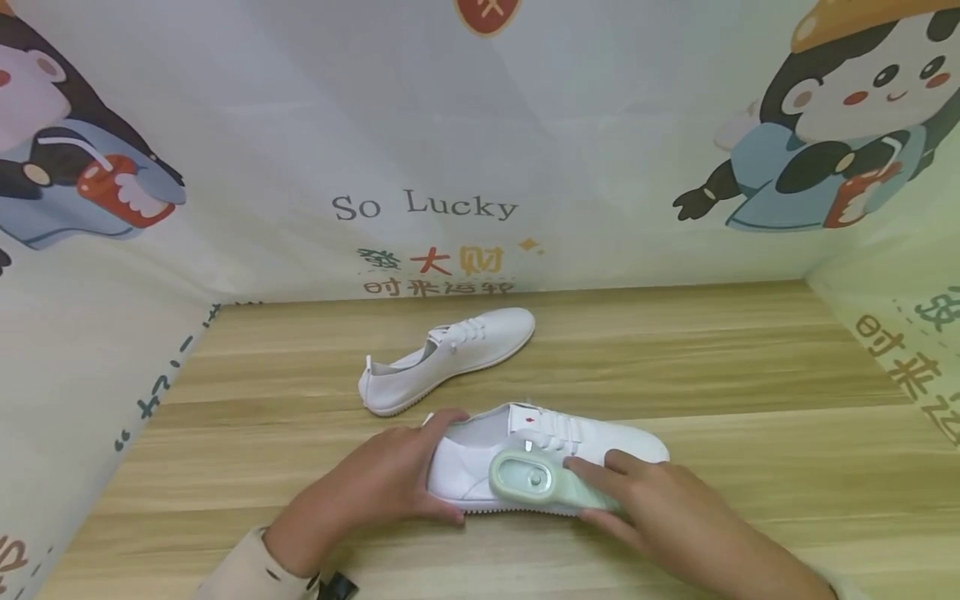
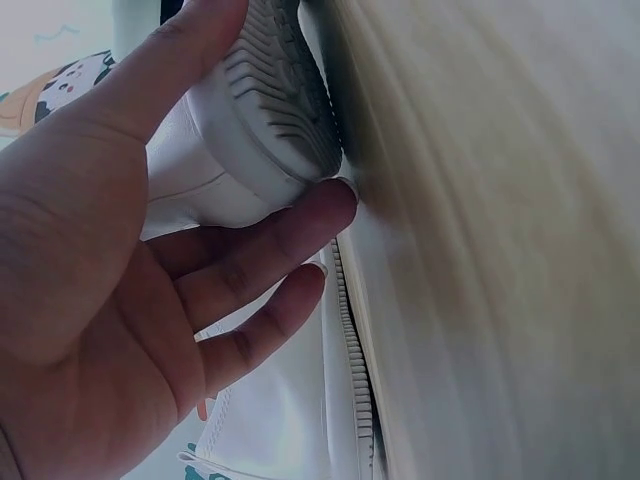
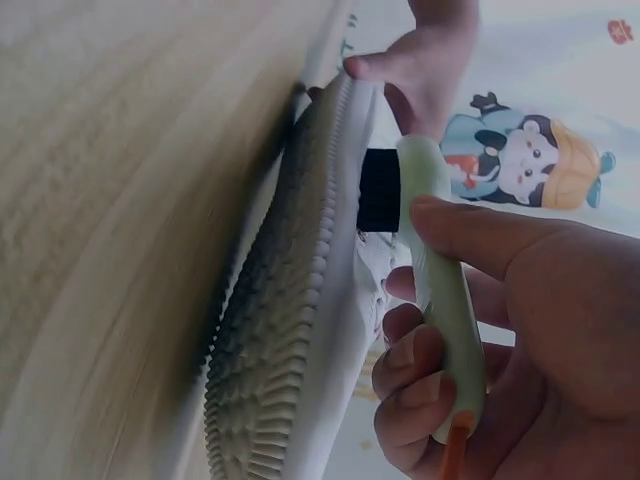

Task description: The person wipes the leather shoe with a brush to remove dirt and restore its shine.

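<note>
A white lace-up shoe (image 1: 626, 440) lies on the wooden surface with its toe to the right, its near side tipped up in the right wrist view. My left hand (image 1: 393, 471) grips its heel, the thumb against the sole edge in the left wrist view (image 2: 110, 260). In my right hand (image 1: 652, 508) is a pale green brush (image 1: 525, 477), held by its handle with curled fingers. Its dark bristles (image 3: 380, 190) touch the side of the shoe in the right wrist view. An orange piece (image 3: 457, 440) hangs from the handle's end.
A second white shoe (image 1: 480, 346) lies behind, toe to the upper right. A wood-grain surface (image 1: 262, 400) carries both shoes. Printed cloth walls (image 1: 637, 167) with cartoon figures and lettering stand at the back and sides.
</note>
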Tool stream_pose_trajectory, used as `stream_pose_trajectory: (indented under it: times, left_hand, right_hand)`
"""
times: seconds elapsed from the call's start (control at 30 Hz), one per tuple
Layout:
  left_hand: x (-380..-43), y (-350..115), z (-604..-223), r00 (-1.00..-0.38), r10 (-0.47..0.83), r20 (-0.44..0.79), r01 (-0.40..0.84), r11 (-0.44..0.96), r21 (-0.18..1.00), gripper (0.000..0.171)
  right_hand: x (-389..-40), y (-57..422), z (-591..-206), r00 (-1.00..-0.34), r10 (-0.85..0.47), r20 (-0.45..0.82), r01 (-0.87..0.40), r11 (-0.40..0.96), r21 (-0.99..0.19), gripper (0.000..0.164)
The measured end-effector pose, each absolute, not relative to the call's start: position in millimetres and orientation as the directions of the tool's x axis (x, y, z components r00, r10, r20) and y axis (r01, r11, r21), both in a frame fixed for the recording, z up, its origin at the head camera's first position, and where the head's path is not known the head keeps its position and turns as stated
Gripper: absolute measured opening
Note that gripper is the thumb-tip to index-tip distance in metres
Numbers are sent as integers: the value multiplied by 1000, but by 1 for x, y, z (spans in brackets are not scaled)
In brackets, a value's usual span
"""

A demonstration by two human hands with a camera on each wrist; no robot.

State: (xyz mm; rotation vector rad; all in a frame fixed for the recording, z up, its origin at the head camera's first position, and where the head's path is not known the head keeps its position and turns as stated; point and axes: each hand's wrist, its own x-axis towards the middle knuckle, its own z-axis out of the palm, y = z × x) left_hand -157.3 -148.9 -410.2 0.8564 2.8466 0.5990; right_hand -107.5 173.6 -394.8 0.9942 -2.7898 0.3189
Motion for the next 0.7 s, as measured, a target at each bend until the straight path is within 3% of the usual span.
stream_pose_trajectory:
  times: [0.7]
  left_hand:
    - [-157,-150,-412,-837,548,13,509,769,387,106]
  right_hand:
    - [-115,211,-371,-801,-596,54,-595,786,-167,44]
